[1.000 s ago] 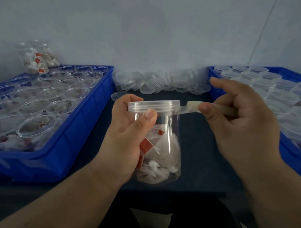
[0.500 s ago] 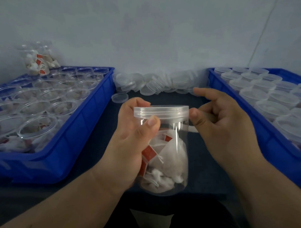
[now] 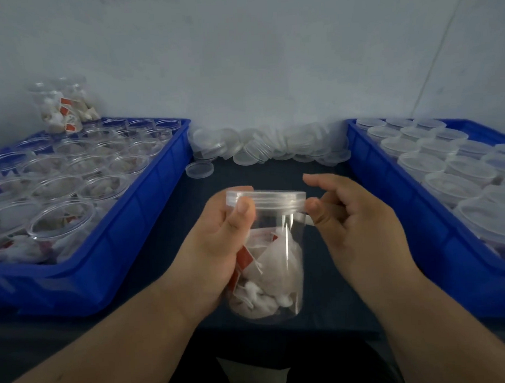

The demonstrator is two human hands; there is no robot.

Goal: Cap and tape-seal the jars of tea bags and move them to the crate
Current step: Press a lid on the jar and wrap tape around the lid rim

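Note:
A clear jar of tea bags (image 3: 276, 262) with red tags is held up over the dark table, a clear lid (image 3: 271, 199) on its mouth. My left hand (image 3: 216, 250) grips the jar from the left, thumb against the lid's edge. My right hand (image 3: 358, 225) is at the lid's right side, thumb at the rim, fingers curled and pinching a pale strip of tape (image 3: 309, 222) that runs in under the lid. Whatever else the right hand holds is hidden behind its fingers.
A blue crate (image 3: 126, 224) on the left holds several open jars of tea bags, with filled jars (image 3: 62, 109) stacked at its back. A blue crate (image 3: 418, 214) on the right holds several capped jars. Loose lids (image 3: 272, 147) are heaped along the wall, and one lid (image 3: 199, 168) lies apart.
My right hand, which had held the tape stretched out to the right of the lid, has closed in against the lid's rim. The jar has sunk a little lower.

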